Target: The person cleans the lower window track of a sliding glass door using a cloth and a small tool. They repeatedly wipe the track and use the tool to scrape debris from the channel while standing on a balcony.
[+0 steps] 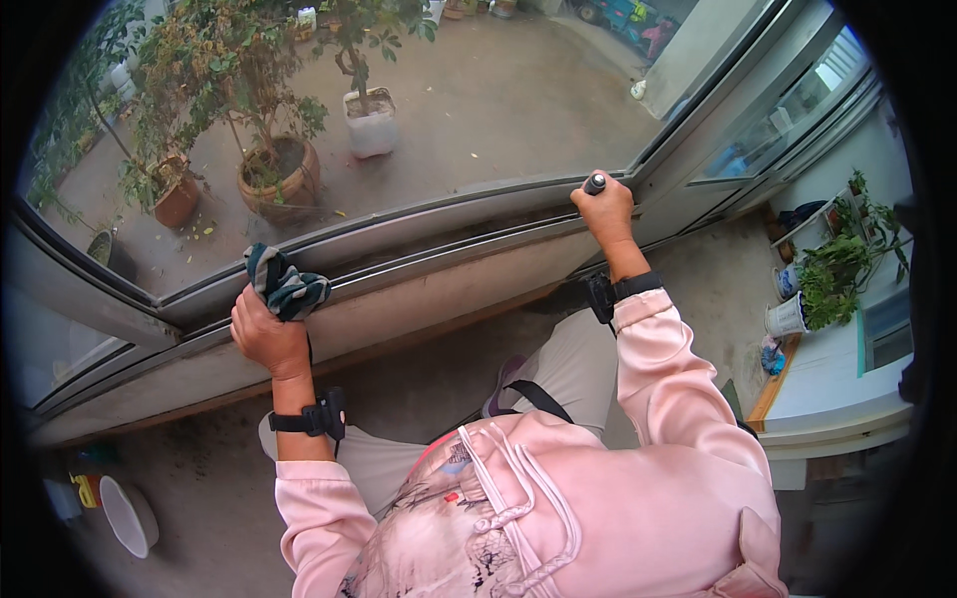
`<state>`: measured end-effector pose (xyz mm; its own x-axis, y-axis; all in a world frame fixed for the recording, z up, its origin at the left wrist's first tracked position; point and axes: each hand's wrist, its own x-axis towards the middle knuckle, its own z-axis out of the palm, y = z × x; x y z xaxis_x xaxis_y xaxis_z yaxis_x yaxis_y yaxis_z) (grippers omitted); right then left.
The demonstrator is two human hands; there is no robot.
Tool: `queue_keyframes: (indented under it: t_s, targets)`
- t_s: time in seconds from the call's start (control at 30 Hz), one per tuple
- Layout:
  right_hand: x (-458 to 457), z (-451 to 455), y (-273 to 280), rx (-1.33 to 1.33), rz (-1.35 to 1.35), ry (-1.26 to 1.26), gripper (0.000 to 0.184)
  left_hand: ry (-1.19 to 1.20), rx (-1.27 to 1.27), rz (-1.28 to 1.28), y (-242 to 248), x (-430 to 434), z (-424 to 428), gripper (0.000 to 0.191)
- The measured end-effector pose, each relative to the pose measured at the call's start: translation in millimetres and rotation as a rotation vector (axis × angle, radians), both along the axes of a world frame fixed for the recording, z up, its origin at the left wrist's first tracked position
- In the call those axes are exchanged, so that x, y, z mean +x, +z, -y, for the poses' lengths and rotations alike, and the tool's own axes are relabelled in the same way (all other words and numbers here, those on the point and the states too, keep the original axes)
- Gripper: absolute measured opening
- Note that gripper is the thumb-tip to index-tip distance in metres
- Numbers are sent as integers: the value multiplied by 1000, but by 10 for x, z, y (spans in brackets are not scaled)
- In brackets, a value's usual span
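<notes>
Before me runs a metal window frame with a sliding track (456,243) along its sill. My left hand (269,336) grips a bunched striped cloth (282,282), dark green and grey, held over the track at the left. At the right end of the track, by the upright of the frame, my right hand (609,213) is closed around a dark handle (595,184) with a light tip. Whatever the handle belongs to is hidden beneath that hand. Below the track is the pale sill wall (448,288).
Beyond the window pane stand potted plants, among them a clay pot (280,179) and a white plastic planter (370,123). A white basin (128,516) and a yellow container (87,489) are on the floor at lower left. More potted plants (830,288) stand at right.
</notes>
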<state>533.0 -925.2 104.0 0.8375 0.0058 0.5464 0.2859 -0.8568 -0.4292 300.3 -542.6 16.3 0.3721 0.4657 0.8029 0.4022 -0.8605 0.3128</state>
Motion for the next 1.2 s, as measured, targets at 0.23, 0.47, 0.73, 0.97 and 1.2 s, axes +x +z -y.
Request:
queue_keyframes:
  t_s: [0.23, 0.47, 0.73, 0.97, 1.2]
  targets:
    - [-708, -1204, -27, -40, 42, 329, 15, -6, -5, 42, 31, 11, 1, 46]
    - [-1321, -2234, 63, 61, -27, 632, 16, -371, -296, 272, -80, -187, -102, 34]
    - [-1675, -3094, -26, 584, -613, 1026, 10, -370, -915, 1003, -577, -787, -717, 28]
    - [-1667, -3107, -172, 812, -858, 1118, 8, -358, -1218, 1271, -545, -898, -997, 32]
    - [-1109, -1846, -37, 923, -913, 822, 9, -401, -1273, 1337, -647, -850, -1092, 30]
